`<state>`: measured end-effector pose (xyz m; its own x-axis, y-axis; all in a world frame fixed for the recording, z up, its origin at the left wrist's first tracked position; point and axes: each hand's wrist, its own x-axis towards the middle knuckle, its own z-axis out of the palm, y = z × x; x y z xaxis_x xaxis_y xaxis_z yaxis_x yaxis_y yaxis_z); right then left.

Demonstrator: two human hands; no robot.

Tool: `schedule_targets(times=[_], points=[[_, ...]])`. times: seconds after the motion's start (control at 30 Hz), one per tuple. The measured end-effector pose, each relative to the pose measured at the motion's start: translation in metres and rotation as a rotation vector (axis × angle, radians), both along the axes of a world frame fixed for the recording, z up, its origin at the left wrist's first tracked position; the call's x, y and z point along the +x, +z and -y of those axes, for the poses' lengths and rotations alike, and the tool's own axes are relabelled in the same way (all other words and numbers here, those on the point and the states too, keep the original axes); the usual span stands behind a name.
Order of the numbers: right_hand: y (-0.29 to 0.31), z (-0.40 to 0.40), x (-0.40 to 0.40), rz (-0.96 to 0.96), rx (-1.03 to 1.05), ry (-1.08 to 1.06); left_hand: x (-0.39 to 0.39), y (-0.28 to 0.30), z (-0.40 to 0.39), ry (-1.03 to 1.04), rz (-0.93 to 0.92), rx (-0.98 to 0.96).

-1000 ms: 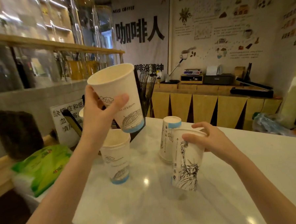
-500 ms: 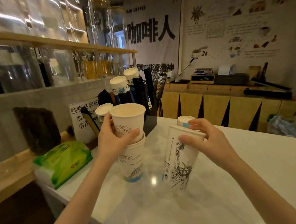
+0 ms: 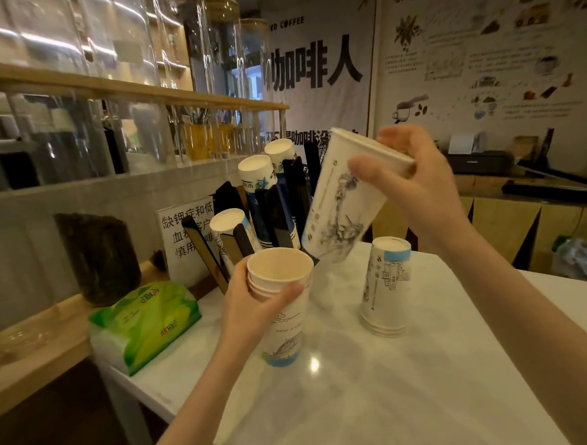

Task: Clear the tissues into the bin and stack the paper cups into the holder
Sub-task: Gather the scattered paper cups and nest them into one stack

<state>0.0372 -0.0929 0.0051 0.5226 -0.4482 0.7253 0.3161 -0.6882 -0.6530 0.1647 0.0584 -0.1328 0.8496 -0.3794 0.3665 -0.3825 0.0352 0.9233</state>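
Note:
My left hand [image 3: 252, 306] grips a nested stack of upright paper cups [image 3: 284, 328] that stands on the white marble counter [image 3: 362, 389]. My right hand [image 3: 416, 182] holds a tall paper cup with a statue print [image 3: 342, 206] by its rim, raised and tilted, its base just above and right of the stack's mouth. An upside-down stack of cups [image 3: 387, 285] stands on the counter to the right. Behind the stack is the black cup holder [image 3: 274, 206] with rows of cups leaning in its slots. No loose tissues or bin are in view.
A green tissue pack [image 3: 147, 322] lies at the counter's left edge. A white sign [image 3: 184, 238] and a dark jar [image 3: 98, 256] stand behind it on a wooden ledge. Glass jars line the shelves on the left. A wooden counter with equipment runs along the back wall.
My left hand lowered its cup into the cup on the counter and now grips the nested stack. My right hand lifted the statue-print cup off the counter and tilted it above the stack.

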Motion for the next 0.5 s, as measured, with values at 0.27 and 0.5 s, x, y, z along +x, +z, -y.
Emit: schedule_targets(times=[0.27,0.5], points=[[-0.021,-0.034,0.055,-0.136,-0.075,0.133,0.003,0.0,0.0,-0.025,-0.026,0.031],[-0.072,-0.037,0.072,-0.373,-0.124,0.189,0.006,-0.003,-0.002,-0.059,-0.038,-0.027]])
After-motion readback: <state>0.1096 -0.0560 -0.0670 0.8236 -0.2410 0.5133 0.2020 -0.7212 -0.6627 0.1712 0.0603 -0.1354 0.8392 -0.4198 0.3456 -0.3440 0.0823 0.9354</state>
